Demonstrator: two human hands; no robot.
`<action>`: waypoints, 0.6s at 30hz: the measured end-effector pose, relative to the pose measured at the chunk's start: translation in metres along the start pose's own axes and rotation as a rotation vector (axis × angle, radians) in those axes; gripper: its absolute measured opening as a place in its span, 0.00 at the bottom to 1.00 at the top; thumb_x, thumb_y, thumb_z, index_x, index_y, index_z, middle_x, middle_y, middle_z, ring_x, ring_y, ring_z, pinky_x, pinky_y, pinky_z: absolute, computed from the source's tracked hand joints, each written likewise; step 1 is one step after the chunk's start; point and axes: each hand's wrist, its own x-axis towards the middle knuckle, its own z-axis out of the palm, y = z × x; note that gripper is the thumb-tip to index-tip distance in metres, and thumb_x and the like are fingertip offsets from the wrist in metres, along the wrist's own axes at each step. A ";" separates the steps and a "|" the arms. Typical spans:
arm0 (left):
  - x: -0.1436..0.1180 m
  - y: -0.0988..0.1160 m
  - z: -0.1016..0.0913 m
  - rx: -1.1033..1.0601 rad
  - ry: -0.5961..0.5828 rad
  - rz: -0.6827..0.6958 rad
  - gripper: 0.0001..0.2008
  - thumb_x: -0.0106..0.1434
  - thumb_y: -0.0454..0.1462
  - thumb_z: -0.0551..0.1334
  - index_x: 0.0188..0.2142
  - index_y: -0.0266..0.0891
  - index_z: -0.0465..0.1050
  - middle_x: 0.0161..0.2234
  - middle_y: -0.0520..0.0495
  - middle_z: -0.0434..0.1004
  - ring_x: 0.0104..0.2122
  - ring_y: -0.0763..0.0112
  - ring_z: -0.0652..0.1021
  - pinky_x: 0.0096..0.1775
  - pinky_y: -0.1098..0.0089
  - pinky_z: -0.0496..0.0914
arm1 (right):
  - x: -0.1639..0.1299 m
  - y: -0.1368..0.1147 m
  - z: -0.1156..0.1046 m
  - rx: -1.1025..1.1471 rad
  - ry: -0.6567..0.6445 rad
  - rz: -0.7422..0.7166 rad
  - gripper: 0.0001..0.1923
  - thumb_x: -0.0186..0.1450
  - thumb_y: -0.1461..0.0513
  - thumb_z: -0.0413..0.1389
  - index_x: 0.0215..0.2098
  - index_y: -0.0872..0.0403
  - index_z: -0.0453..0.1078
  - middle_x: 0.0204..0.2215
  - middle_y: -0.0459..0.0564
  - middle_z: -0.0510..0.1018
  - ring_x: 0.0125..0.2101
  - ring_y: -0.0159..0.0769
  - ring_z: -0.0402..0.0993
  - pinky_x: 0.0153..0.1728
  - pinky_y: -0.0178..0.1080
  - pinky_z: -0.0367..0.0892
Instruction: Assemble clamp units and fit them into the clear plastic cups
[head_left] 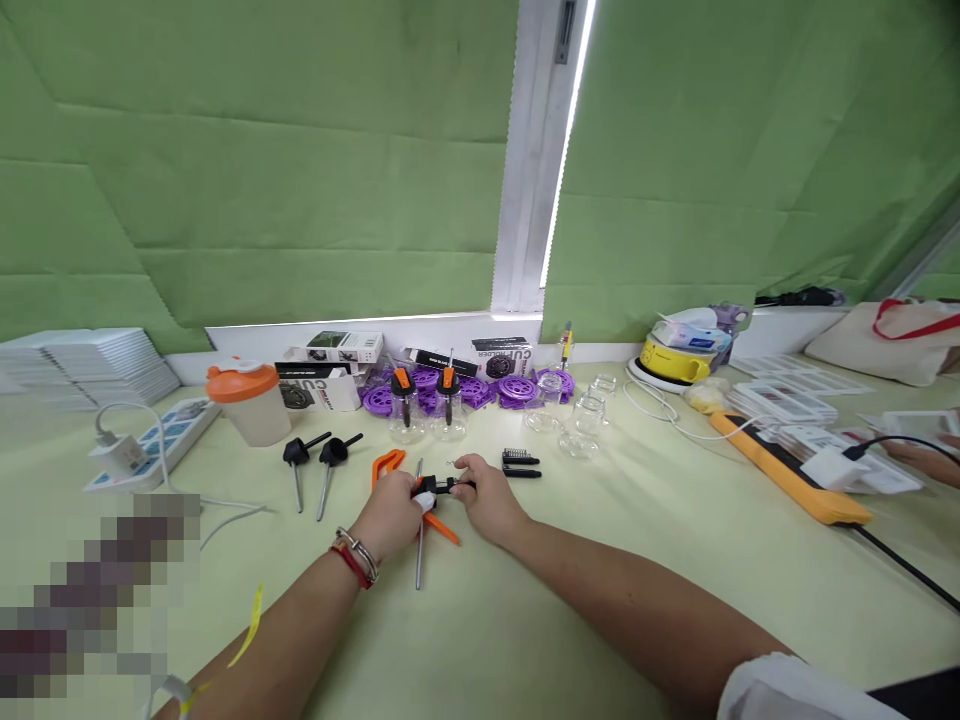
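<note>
Near the middle of the table my left hand [394, 515] is closed around a black and orange tool [442, 528] whose exact kind I cannot make out. A thin metal rod [419, 560] passes alongside it, pointing toward me. My right hand [487, 497] pinches the right end of a small black part [442, 485] that meets the tool; the fingertips hide its end. Just beyond my left fingers shows a curved orange piece [388, 463]. Right of my right hand lies a black bit holder [520, 463] with a row of small bits.
Two black pieces with metal rods [298, 458] lie at left, near an orange-lidded cup [247, 400]. Glass jars [581, 430], purple discs [517, 390] and cup holder boxes [322, 388] line the back. Power strips [787, 470] flank both sides; a co-worker's hand [926, 462] shows at far right.
</note>
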 end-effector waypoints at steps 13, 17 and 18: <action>0.011 -0.011 0.002 -0.017 -0.025 -0.022 0.07 0.56 0.37 0.57 0.24 0.38 0.64 0.16 0.50 0.68 0.18 0.69 0.72 0.22 0.69 0.66 | -0.001 -0.005 -0.002 -0.072 -0.011 0.017 0.04 0.60 0.64 0.53 0.35 0.53 0.66 0.28 0.46 0.74 0.30 0.34 0.70 0.32 0.36 0.62; 0.011 -0.011 0.002 0.007 -0.011 -0.015 0.06 0.56 0.37 0.58 0.25 0.38 0.64 0.17 0.50 0.67 0.18 0.68 0.71 0.22 0.69 0.65 | 0.000 -0.004 -0.004 -0.044 -0.029 0.003 0.14 0.60 0.65 0.53 0.45 0.54 0.65 0.31 0.47 0.76 0.34 0.35 0.72 0.37 0.37 0.63; 0.011 -0.011 0.002 0.013 -0.006 -0.011 0.06 0.56 0.37 0.58 0.25 0.38 0.64 0.17 0.50 0.67 0.18 0.68 0.71 0.21 0.69 0.64 | 0.000 -0.004 -0.004 -0.038 -0.038 -0.003 0.17 0.60 0.65 0.53 0.49 0.54 0.64 0.32 0.48 0.77 0.35 0.35 0.72 0.38 0.38 0.63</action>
